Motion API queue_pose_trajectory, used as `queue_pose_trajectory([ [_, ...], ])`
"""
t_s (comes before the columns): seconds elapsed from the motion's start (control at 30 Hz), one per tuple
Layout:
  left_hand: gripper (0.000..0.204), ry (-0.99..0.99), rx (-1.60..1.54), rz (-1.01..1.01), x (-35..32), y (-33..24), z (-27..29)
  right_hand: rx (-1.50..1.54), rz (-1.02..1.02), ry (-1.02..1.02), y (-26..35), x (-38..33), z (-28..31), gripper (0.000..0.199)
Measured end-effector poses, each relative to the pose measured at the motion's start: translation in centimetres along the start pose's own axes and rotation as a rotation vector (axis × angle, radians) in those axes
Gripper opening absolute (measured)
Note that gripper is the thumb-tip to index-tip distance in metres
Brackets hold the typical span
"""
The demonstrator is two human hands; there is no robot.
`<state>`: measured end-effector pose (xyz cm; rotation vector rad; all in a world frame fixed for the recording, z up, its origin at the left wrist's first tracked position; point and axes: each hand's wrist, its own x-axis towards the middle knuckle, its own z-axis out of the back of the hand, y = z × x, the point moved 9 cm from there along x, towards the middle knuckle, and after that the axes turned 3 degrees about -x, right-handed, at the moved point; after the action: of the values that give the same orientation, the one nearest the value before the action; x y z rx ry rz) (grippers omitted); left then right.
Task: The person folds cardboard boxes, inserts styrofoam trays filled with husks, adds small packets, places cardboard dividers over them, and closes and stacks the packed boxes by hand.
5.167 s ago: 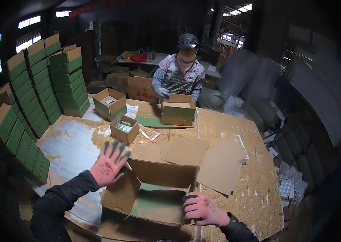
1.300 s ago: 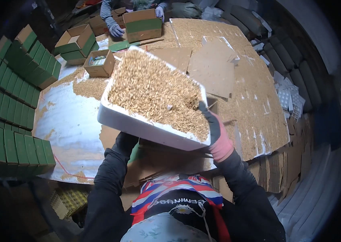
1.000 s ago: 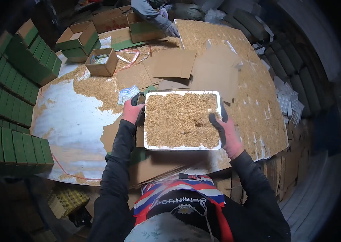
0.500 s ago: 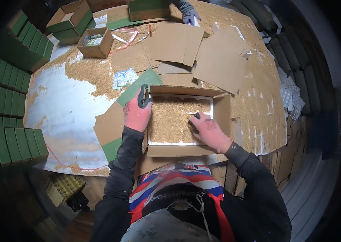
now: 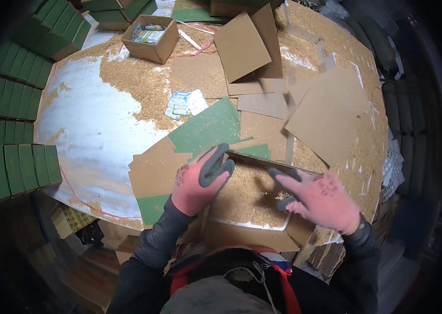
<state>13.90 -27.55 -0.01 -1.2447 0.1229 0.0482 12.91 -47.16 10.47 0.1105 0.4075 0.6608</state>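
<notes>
An open cardboard box point(image 5: 250, 235) lies close in front of me. Straw-coloured wood shavings point(image 5: 247, 201) fill it, and a white tray edge point(image 5: 262, 226) shows along the near side. My left hand point(image 5: 200, 180), in a pink glove with grey fingertips, is at the box's far left corner, its thumb and fingers curved and apart. Over the right part hovers my right hand point(image 5: 320, 201), gloved alike, with fingers spread near the far rim and the thumb above the shavings. Both hands appear to hold nothing; whether they touch the cardboard I cannot tell.
Flat cardboard sheets point(image 5: 330, 115) and a green panel point(image 5: 208, 125) lie beyond the box. Printed cards point(image 5: 184, 103) rest on the shavings-strewn table. A small carton point(image 5: 150, 49) of packets stands farther back. Green boxes point(image 5: 19, 170) are stacked at left, dark sacks point(image 5: 411, 115) at right.
My right hand has left the shavings and opened, moving right. My left hand has loosened at the box's corner. The box sits nearer me. Two back sheets now tilt up; another person's gloved hand is gone.
</notes>
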Motion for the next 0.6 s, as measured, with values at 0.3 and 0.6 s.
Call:
queue_pose_trajectory([
  [0.3, 0.059, -0.233, 0.977, 0.449, 15.5, 18.7, 7.1, -0.060, 0.348, -0.227, -4.9, 29.7, -8.2, 0.024],
  [0.6, 0.040, -0.350, 0.130, 0.445, 13.7, 25.4, 11.3, 0.350, 0.119, -0.209, -4.5, 35.0, -10.2, 0.027],
])
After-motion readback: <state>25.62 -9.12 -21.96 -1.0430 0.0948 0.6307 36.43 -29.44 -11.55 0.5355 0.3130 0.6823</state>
